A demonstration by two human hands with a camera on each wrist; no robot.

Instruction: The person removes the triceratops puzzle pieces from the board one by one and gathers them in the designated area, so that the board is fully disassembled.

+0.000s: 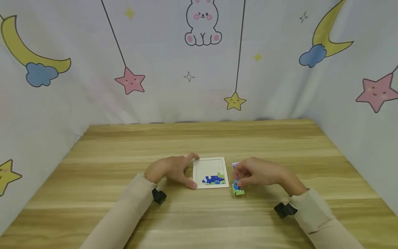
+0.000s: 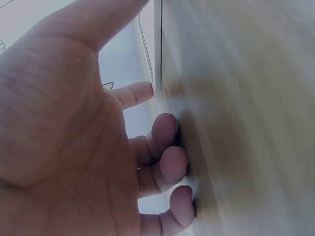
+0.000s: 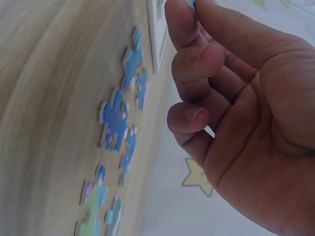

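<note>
A white square puzzle board (image 1: pixel 205 167) lies on the table, with joined dark blue and green puzzle pieces (image 1: pixel 214 180) along its lower edge. My left hand (image 1: pixel 177 169) holds the board at its left side, thumb at the near corner and index finger at the far one. In the left wrist view, the other fingers (image 2: pixel 174 162) curl against the tabletop. Just right of the board, my right hand (image 1: pixel 256 172) pinches a blue and green puzzle piece (image 1: pixel 238 190) between thumb and index finger. Only a sliver of it shows in the right wrist view.
Several loose puzzle pieces (image 3: pixel 114 120), blue, green and pink, lie on the wooden table (image 1: pixel 199 218) by the right hand, which mostly hides them in the head view. A white curtain (image 1: pixel 164 100) printed with stars and moons stands behind the table and along its sides.
</note>
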